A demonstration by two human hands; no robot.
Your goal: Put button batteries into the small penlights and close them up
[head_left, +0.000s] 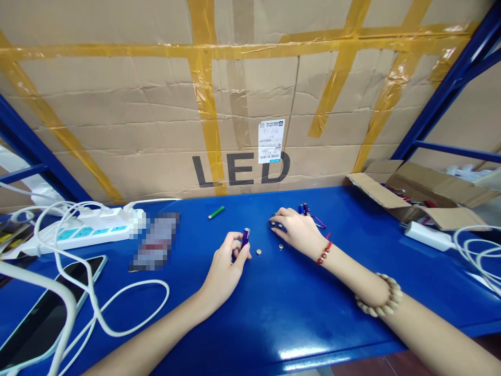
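Observation:
My left hand point(230, 258) is closed around a small purple metal tube point(246, 237), which stands upright with its silver end on top. My right hand point(291, 227) reaches low over the table, fingers bent and slightly apart. Just at its fingertips is a small green piece point(274, 214), mostly covered by the fingers. Two small silver round pieces, like button cells, lie between the hands: one point(259, 251) beside my left fingertips, the other point(281, 246) below my right hand. Behind the right hand are blue and purple tubes point(303, 209) with a purple carabiner point(320, 223), partly hidden.
A green tube point(216, 212) lies at the back of the blue table point(274, 303). On the left are a white power strip point(97, 230), looping white cables point(129, 331) and a phone point(47, 313). An opened cardboard box point(415, 193) and white adapter point(428, 236) are right. A large carton point(156, 130) stands behind.

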